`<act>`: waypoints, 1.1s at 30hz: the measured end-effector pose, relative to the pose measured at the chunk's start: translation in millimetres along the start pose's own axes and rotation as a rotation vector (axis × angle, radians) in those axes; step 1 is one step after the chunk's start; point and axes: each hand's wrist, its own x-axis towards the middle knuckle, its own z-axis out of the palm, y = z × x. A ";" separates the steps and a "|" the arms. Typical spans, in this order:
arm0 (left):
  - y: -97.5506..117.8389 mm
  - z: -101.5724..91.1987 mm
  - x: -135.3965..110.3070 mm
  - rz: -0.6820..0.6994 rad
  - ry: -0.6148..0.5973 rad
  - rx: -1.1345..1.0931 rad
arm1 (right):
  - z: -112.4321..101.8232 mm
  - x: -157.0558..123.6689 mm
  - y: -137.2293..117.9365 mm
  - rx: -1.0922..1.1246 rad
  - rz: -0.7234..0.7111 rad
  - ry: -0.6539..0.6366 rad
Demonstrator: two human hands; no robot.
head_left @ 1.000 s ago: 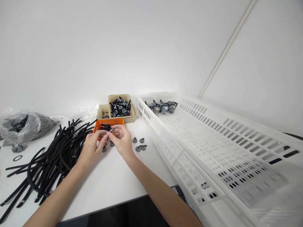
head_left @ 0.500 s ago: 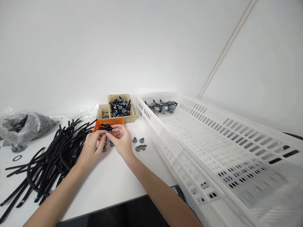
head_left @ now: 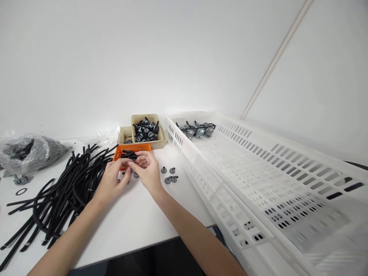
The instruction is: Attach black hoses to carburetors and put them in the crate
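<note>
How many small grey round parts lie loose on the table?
5: four grey parts clustered right of the right hand, a fifth between both hands. More may hide under the left hand. Both hands pinch a small part.

Left: black hoses (head_left: 57,184) crowd the table beside the left hand (head_left: 110,182).
Right: tall white crate (head_left: 258,184) walls that side; grey caps (head_left: 169,175) lie between.
Ahead: orange basket (head_left: 130,148) and beige trays (head_left: 149,145) block.
Near: bare table (head_left: 129,226) is open.

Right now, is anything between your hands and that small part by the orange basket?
Nothing visible: the left hand and right hand both pinch the small dark part, just in front of the orange basket.
</note>
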 end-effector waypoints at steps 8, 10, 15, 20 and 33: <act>-2.9 2.7 -2.7 -0.033 -0.039 0.022 | -0.1 -0.3 -0.7 -0.009 0.018 -0.013; -2.4 2.7 -1.9 -0.021 -0.051 0.019 | 0.2 -0.5 -0.7 0.010 0.031 -0.018; 3.8 0.9 3.8 -0.003 -0.091 -0.097 | 0.2 -0.6 0.4 -0.004 0.019 -0.018; 1.2 2.7 3.9 -0.066 -0.053 -0.087 | 0.1 -0.3 1.5 -0.020 -0.016 -0.020; -3.1 3.4 0.7 -0.106 -0.026 0.002 | -0.1 -0.3 1.4 -0.022 -0.014 -0.030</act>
